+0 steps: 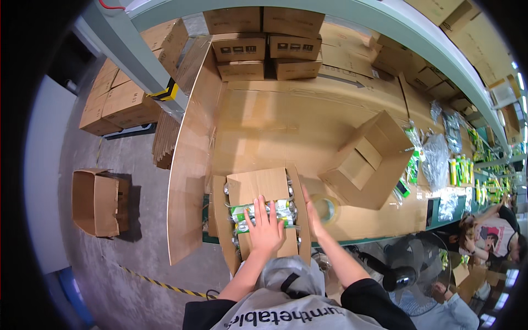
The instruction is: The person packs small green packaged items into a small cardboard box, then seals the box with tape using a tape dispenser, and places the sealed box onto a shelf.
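Green-white packets [282, 210] under left fingers [263, 211], inside carton [220, 203], right fingers [311, 209] alongside

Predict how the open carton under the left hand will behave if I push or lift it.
The carton may feel fairly heavy for its size, since green-and-white packs lie side by side inside. Its cardboard side flaps stand open, so they would probably bend if grabbed. Tipping could let packs slide, as their shiny wrapping looks slippery.

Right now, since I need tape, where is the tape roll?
In the head view, the tape roll lies just right of the person's right hand, by the lower-left side of the large open carton.
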The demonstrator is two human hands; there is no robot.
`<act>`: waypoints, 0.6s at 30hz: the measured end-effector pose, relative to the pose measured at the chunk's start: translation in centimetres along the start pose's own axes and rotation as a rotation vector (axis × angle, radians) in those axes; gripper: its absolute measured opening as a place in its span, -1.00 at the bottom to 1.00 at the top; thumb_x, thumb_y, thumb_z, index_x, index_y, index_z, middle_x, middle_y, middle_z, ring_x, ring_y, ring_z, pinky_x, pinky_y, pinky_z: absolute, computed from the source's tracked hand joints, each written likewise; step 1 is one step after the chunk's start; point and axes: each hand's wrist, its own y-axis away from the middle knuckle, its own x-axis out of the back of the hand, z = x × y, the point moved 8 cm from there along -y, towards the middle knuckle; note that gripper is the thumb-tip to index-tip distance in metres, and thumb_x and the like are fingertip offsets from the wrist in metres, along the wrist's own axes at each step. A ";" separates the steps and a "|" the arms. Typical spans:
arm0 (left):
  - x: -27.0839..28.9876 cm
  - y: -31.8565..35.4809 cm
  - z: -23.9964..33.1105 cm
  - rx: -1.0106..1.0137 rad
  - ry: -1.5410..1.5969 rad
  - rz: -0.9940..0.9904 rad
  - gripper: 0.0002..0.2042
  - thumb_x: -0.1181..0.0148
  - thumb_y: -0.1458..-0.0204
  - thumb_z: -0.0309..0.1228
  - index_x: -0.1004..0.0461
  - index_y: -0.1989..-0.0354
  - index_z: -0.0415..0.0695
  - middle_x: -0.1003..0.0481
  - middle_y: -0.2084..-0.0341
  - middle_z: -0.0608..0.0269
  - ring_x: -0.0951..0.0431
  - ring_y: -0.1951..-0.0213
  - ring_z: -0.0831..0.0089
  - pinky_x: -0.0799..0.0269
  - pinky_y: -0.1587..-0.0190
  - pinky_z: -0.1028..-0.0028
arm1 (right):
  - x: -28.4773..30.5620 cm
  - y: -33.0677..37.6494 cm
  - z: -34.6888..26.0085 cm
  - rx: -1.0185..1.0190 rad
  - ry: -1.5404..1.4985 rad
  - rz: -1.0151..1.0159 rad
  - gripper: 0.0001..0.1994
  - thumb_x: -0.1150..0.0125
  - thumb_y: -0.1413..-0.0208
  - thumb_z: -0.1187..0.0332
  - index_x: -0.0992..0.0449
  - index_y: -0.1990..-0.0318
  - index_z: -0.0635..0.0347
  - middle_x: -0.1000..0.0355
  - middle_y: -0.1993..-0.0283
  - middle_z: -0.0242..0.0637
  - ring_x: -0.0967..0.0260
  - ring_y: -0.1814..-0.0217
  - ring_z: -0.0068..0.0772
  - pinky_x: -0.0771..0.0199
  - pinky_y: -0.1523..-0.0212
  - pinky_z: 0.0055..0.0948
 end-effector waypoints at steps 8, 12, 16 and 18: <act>-1.9 0.6 -2.1 0.051 0.051 -0.050 -0.40 0.09 -0.14 -0.33 0.04 -0.31 -0.35 0.14 -0.35 -0.21 0.20 -0.39 -0.07 0.31 -0.37 0.01 | -6.0 -0.7 -3.5 0.210 0.703 0.041 -0.41 0.29 -0.30 0.14 0.10 -0.39 0.24 0.27 -0.48 -0.03 0.30 -0.51 0.05 0.22 -0.41 -0.06; -0.2 0.7 -2.0 0.103 0.350 -0.009 -0.45 0.14 -0.14 -0.52 0.06 -0.31 -0.37 0.11 -0.34 -0.21 0.14 -0.37 -0.11 0.20 -0.37 0.13 | -6.1 -0.7 -4.7 0.157 1.023 0.084 -0.45 0.18 -0.21 0.27 -0.05 -0.35 0.24 0.13 -0.44 0.01 0.09 -0.42 0.11 0.04 -0.36 -0.07; 4.3 5.4 -1.0 0.120 0.632 0.228 -0.45 0.08 0.02 -0.73 -0.11 -0.24 -0.34 -0.12 -0.22 -0.18 -0.11 -0.27 -0.06 -0.01 -0.30 0.15 | -5.8 -0.9 -4.0 0.146 1.007 0.115 -0.47 0.16 -0.22 0.20 -0.10 -0.35 0.03 0.13 -0.45 -0.09 0.05 -0.40 0.11 -0.07 -0.27 0.11; 10.8 8.1 1.3 -0.295 0.737 0.121 -0.53 0.06 0.03 -0.70 -0.23 -0.15 -0.34 -0.25 -0.13 -0.18 -0.29 -0.17 -0.02 -0.12 -0.25 0.16 | -5.6 -0.7 -4.1 0.125 1.054 0.127 -0.48 0.16 -0.23 0.20 -0.10 -0.35 0.01 0.14 -0.46 -0.10 0.05 -0.40 0.11 -0.07 -0.27 0.11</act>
